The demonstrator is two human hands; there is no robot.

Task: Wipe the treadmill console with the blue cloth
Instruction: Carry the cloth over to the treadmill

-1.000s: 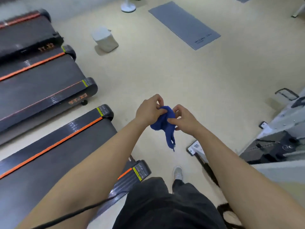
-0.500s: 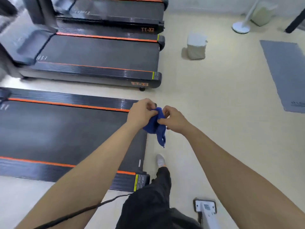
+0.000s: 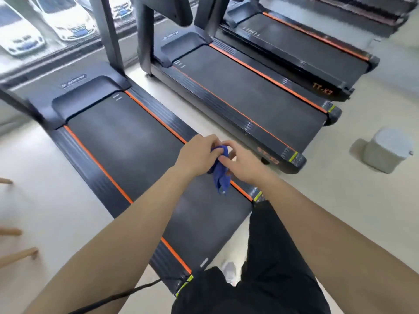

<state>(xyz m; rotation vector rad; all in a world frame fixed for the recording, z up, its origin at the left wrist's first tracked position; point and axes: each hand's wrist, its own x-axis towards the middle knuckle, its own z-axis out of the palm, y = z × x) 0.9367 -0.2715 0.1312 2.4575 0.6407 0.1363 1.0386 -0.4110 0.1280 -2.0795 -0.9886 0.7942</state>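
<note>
The blue cloth (image 3: 220, 175) is bunched between both my hands, one end hanging down. My left hand (image 3: 196, 155) pinches its top from the left and my right hand (image 3: 242, 163) grips it from the right. Both hands hover above the rear part of the nearest treadmill (image 3: 127, 137), a black belt with orange side stripes. Its uprights rise at the top left; its console is out of frame. The dark underside of the second treadmill's console (image 3: 174, 7) shows at the top edge.
A second treadmill (image 3: 249, 96) and a third treadmill (image 3: 306, 46) lie parallel to the right. A grey-white bin (image 3: 390, 150) stands on the beige floor at the right. Wooden legs (image 3: 18, 254) poke in at the left edge. A black cable (image 3: 127, 293) trails near my legs.
My view has swung left and up the treadmills, so the belts now run away from me toward the window. Both hands still hold the cloth, now above the nearest belt.
</note>
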